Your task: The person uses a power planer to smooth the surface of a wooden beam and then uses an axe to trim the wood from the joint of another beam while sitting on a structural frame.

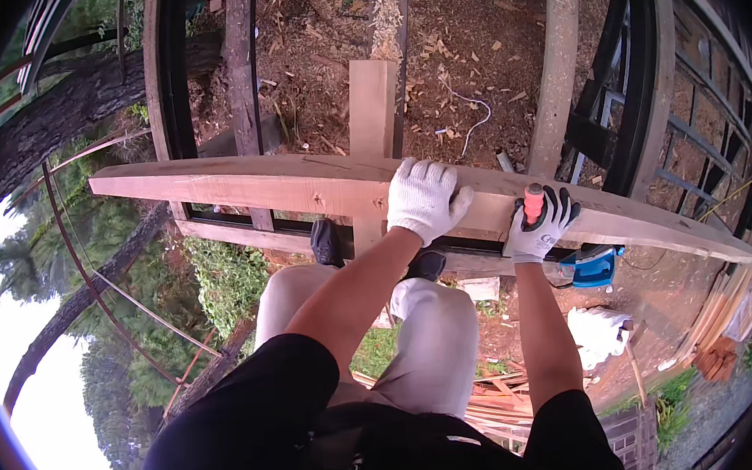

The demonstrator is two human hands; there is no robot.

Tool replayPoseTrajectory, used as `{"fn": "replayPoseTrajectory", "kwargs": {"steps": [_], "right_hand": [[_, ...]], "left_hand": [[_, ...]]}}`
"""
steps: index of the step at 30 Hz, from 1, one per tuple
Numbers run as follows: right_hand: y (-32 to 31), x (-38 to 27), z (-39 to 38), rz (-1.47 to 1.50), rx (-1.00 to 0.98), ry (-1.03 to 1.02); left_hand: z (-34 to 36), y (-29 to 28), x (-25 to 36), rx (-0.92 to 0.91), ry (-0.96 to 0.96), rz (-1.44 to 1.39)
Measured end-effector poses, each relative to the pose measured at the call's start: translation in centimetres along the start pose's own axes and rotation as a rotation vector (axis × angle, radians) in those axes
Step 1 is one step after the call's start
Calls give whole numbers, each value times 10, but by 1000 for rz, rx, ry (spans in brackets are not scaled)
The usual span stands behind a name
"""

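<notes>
We rest our loosely open, white-gloved left hand (426, 199) on the long tan wooden beam (257, 184) running nine to three o'clock, our right hand (540, 224), toward three, curled round a red cylindrical handle (533, 204).

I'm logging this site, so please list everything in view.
Long beam: one, brown, centre
Short board: one, tan, above beam
Handle: one, red, right of centre
Blue tool: one, blue, below beam
Cord: one, white, upper middle
Bundle: one, white, lower right
Timbers: several, brown, top
Shavings: many, pale, top middle
Stacked lumber: many, brown, far right
Trunks: at least two, dark, left
Foliage: uncounted, green, left
Trousered legs: two, pale, bottom centre
Shoes: two, black, below beam
Left hand: one, white glove, on beam
Right hand: one, pale glove, round handle
</notes>
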State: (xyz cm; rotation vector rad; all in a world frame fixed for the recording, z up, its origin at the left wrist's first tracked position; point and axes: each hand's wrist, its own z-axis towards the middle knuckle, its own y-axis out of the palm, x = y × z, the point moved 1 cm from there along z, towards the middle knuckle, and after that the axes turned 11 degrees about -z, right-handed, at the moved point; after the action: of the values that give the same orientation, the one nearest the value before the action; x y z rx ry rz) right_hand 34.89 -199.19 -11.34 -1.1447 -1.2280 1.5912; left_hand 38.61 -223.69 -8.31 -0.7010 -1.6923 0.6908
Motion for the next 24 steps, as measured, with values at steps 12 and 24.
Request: {"fn": "replayPoseTrajectory", "kwargs": {"steps": [12, 24], "right_hand": [[28, 14, -16, -34, 167, -44], [32, 16, -17, -39, 183, 43]], "left_hand": [[-22, 12, -20, 164, 167, -3], [-23, -127, -107, -240, -234, -237]]}}
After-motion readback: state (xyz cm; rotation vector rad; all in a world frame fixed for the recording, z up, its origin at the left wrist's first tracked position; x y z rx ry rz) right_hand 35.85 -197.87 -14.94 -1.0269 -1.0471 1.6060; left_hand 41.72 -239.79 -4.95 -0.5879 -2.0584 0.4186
